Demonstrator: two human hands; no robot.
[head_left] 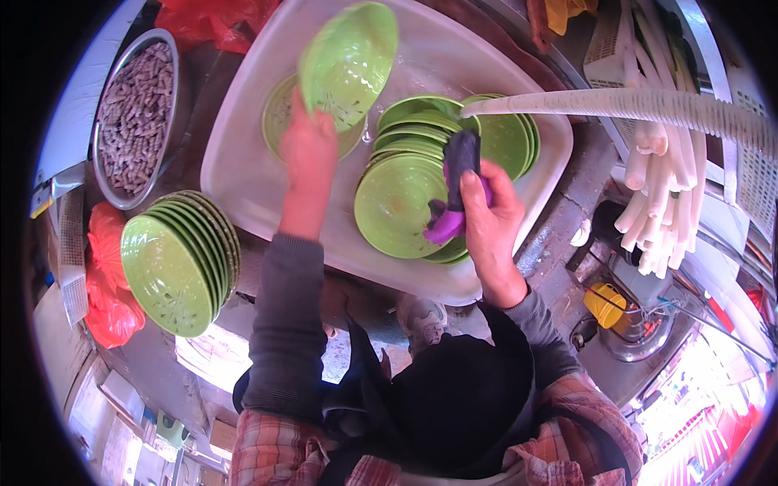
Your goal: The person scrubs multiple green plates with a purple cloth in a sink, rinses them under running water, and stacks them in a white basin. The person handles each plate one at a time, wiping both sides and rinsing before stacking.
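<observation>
My left hand (310, 143) grips the lower edge of a green patterned plate (349, 64), tilted up and slightly blurred, over the far left of a large white basin (237, 176). Beneath it another green plate (276, 118) lies in the basin. My right hand (495, 225) holds a purple and black cloth (459, 182) above a leaning stack of green plates (401, 206). More green plates (504, 136) rest at the basin's right side. The end of a white ribbed hose (583, 103) reaches over the stack, near the cloth.
Left of the basin stand a stack of green plates (167, 276), red plastic bags (112, 304) and a metal bowl of brownish pieces (137, 115). Long white leek-like stalks (662, 200) hang at the right, above a yellow container (605, 305).
</observation>
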